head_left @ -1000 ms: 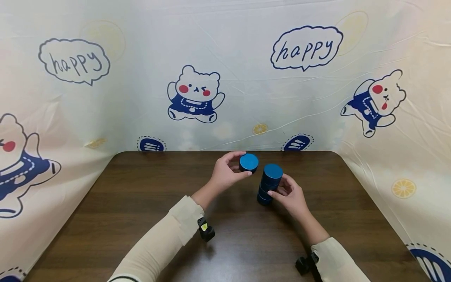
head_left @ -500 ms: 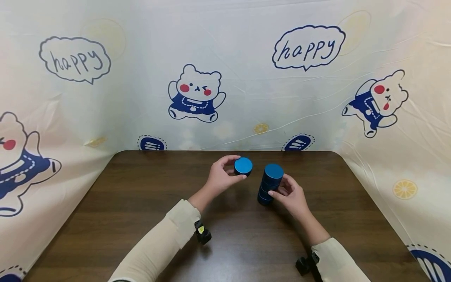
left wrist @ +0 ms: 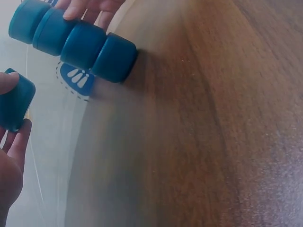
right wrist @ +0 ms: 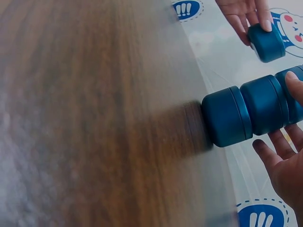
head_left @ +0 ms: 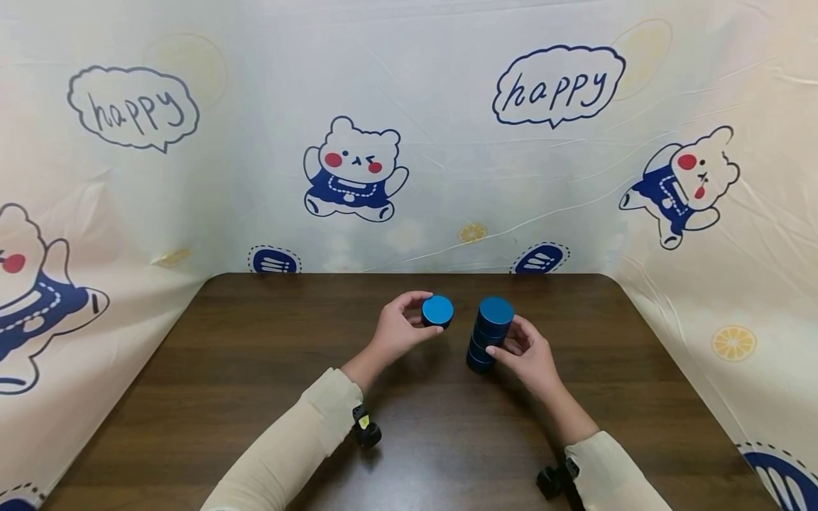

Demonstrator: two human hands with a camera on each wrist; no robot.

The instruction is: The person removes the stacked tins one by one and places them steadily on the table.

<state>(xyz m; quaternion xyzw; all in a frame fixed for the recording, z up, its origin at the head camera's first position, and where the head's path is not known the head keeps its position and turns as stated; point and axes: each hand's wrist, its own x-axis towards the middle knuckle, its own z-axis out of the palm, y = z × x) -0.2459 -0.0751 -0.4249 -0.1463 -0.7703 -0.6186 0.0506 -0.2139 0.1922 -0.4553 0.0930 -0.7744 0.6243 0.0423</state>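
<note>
My left hand (head_left: 396,330) holds a short blue lidded canister (head_left: 437,311) between thumb and fingers, above the table. To its right, a stack of several matching blue canisters (head_left: 495,330) stands on the wood. My right hand (head_left: 529,358) grips this stack from the right side, its thumb on the near face and fingers behind. The left wrist view shows a gap between the held canister (left wrist: 18,101) and the stack (left wrist: 83,45). In the right wrist view, the bottom canister (right wrist: 227,116) sits on the tabletop, while the stack's upper end runs out of frame.
The dark brown wooden table (head_left: 243,369) has rounded far corners. Behind and beside it hangs a pale cloth (head_left: 447,184) printed with bears and "happy" bubbles. Small black cameras (head_left: 367,427) are strapped at both wrists.
My left hand has drawn the single canister left and nearer to me, widening the gap to the stack. The right hand and the stack have stayed put.
</note>
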